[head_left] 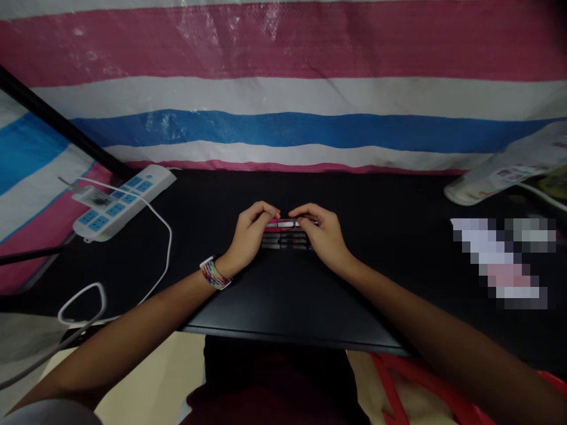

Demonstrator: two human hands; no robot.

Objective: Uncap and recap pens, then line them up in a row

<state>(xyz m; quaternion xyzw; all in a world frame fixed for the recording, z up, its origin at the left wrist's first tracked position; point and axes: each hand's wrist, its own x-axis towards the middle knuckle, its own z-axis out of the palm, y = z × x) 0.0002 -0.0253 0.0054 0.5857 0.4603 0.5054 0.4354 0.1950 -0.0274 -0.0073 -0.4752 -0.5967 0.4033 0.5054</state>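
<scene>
Several slim pens (pixel 286 241) lie side by side on the black table (pixel 283 301), parallel to its front edge. At the far side of the row is a pink pen (pixel 271 224) with a clear and white middle part. My left hand (pixel 251 231) has its thumb and fingers round the left end of the pink pen. Around the right end of the row curves my right hand (pixel 325 235), its thumb at the pink pen and its forefinger arched over it. The right ends of the pens are partly hidden by that hand. A woven multicoloured band is on my left wrist.
A white power strip (pixel 126 203) with blue sockets and a plugged-in adapter lies at the left, its white cable (pixel 169 236) looping forward. At the right are a pale cylindrical container (pixel 500 177) and blurred-out items (pixel 496 262). Striped sheeting (pixel 283 130) hangs behind.
</scene>
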